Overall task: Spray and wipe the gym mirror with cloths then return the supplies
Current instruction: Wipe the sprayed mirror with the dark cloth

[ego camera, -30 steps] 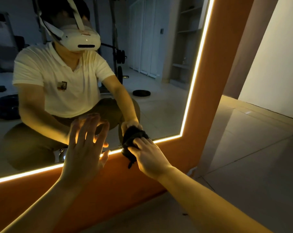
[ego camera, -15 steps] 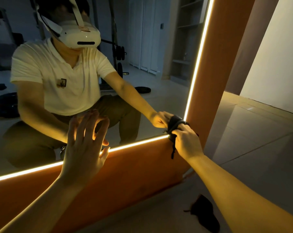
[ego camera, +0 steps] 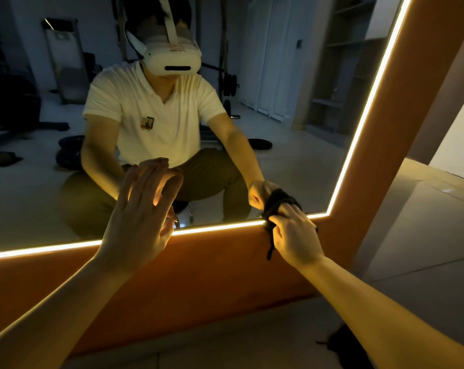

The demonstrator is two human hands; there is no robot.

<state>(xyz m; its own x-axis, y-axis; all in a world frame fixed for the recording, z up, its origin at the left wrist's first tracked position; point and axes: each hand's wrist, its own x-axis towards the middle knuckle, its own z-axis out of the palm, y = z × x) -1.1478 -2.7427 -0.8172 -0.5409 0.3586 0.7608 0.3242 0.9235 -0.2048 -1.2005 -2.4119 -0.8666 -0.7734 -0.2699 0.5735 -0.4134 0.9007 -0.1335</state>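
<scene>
While my right hand (ego camera: 296,237) pinches the dark cloth (ego camera: 274,211) wadded at the mirror (ego camera: 292,115) bottom right corner, my left hand (ego camera: 140,209) presses flat on the glass; the cloth looks soft and light, so I'd grip mid-wad.

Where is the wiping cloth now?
Head view, right of centre: the dark cloth is bunched in the right hand, against the bottom edge of the mirror, near its lower-right corner.

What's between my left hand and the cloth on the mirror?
Head view: only bare mirror glass, its glowing light strip and the orange frame between left hand and cloth.
</scene>
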